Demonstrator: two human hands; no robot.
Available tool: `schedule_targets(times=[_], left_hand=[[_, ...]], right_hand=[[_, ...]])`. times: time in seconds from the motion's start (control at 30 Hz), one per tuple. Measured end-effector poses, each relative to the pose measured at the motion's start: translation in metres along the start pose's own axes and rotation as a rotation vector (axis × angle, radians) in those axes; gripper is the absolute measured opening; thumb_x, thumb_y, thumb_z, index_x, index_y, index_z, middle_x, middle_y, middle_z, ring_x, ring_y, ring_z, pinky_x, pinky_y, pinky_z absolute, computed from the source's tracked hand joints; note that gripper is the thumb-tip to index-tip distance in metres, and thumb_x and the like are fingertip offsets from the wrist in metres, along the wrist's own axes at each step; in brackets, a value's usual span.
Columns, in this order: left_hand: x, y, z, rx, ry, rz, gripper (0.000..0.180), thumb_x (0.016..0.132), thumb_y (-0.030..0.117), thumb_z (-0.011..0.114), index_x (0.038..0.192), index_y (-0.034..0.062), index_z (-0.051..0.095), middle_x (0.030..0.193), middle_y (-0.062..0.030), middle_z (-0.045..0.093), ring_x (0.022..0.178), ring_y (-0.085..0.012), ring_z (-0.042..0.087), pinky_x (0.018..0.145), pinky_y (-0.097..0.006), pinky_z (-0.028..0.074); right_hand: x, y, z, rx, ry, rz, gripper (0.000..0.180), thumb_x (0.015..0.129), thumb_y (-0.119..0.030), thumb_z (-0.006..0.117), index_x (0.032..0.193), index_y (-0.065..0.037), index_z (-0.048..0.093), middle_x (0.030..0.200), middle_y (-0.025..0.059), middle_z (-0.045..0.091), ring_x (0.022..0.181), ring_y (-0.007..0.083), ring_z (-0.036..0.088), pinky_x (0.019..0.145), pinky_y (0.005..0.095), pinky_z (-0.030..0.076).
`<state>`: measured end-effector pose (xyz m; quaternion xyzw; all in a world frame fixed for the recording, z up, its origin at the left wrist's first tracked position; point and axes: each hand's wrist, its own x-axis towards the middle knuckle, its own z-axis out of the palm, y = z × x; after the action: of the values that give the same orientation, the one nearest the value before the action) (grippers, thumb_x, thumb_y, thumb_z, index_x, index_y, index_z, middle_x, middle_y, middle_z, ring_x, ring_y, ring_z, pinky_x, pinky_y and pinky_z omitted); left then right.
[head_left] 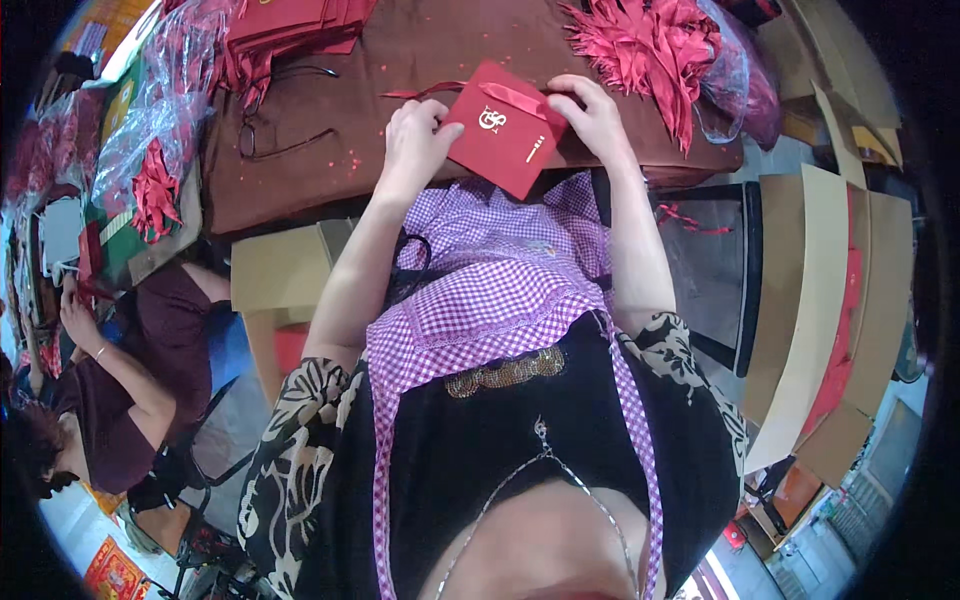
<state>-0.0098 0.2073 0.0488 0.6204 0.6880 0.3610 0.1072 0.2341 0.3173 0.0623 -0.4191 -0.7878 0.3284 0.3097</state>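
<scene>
Red paper with gold printing, a large lettered emblem and smaller lines beside it, faces up on the flat packet [500, 155] at the near edge of the brown-covered table [310, 185], a satin ribbon [515, 100] across its top. The left hand [416, 140] curls with its thumb at the packet's left edge, the right hand [595, 118] bends thumb and forefinger at its upper right corner, though I can't tell how firmly either grips. Eyeglasses [300, 147] lie toward the table's left edge, and a ribbon heap [650, 50] covers its far right corner.
</scene>
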Motion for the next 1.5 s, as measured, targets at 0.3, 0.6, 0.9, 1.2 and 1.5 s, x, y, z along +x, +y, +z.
schedule_targets(times=[0.3, 0.6, 0.9, 1.2, 1.5], left_hand=[[0.022, 0.018, -0.014, -0.188, -0.17, -0.305, 0.024, 0.073, 0.016, 0.073, 0.085, -0.0046, 0.066, 0.068, -0.0062, 0.062, 0.064, -0.0108, 0.056, 0.061, -0.027, 0.046], [0.03, -0.007, -0.014, -0.225, -0.189, -0.358, 0.026, 0.076, 0.02, 0.07, 0.092, -0.0004, 0.065, 0.075, -0.0114, 0.065, 0.071, -0.0174, 0.062, 0.068, -0.03, 0.049], [0.023, -0.014, -0.008, -0.613, -0.234, -0.47, 0.02, 0.082, 0.007, 0.06, 0.098, -0.0062, 0.062, 0.084, -0.0078, 0.065, 0.078, -0.0135, 0.059, 0.073, -0.026, 0.047], [0.02, -0.025, -0.012, -0.745, -0.312, -0.469, 0.027, 0.081, -0.001, 0.054, 0.106, -0.0075, 0.06, 0.092, -0.0086, 0.064, 0.084, -0.0137, 0.058, 0.077, -0.024, 0.046], [0.017, -0.015, -0.016, -0.774, -0.31, -0.435, 0.026, 0.08, -0.002, 0.052, 0.105, -0.0075, 0.059, 0.088, -0.0056, 0.063, 0.08, -0.0097, 0.057, 0.073, -0.022, 0.045]], right_hand=[[-0.023, 0.022, -0.013, -0.347, 0.202, -0.121, 0.015, 0.075, -0.015, 0.068, 0.085, -0.004, 0.067, 0.093, 0.011, 0.067, 0.092, 0.0278, 0.062, 0.078, 0.0358, 0.048], [-0.021, -0.005, -0.046, 1.192, -0.127, 0.213, 0.019, 0.089, -0.008, 0.057, 0.105, 0.001, 0.062, 0.083, 0.0096, 0.064, 0.072, 0.0147, 0.061, 0.069, 0.0248, 0.049], [-0.017, -0.02, -0.029, 1.6, -0.138, 0.084, 0.037, 0.086, -0.008, 0.058, 0.122, 0.001, 0.053, 0.111, 0.0152, 0.06, 0.094, 0.0216, 0.059, 0.081, 0.0342, 0.047], [-0.014, -0.021, -0.015, 0.933, 0.085, 0.204, 0.022, 0.085, -0.003, 0.061, 0.107, 0.001, 0.061, 0.1, 0.0096, 0.063, 0.085, 0.0155, 0.061, 0.078, 0.0273, 0.051], [-0.015, -0.048, 0.026, -0.256, 0.29, -0.449, 0.007, 0.071, -0.013, 0.069, 0.074, -0.009, 0.065, 0.084, 0.0027, 0.065, 0.087, 0.0217, 0.058, 0.079, 0.0375, 0.041]])
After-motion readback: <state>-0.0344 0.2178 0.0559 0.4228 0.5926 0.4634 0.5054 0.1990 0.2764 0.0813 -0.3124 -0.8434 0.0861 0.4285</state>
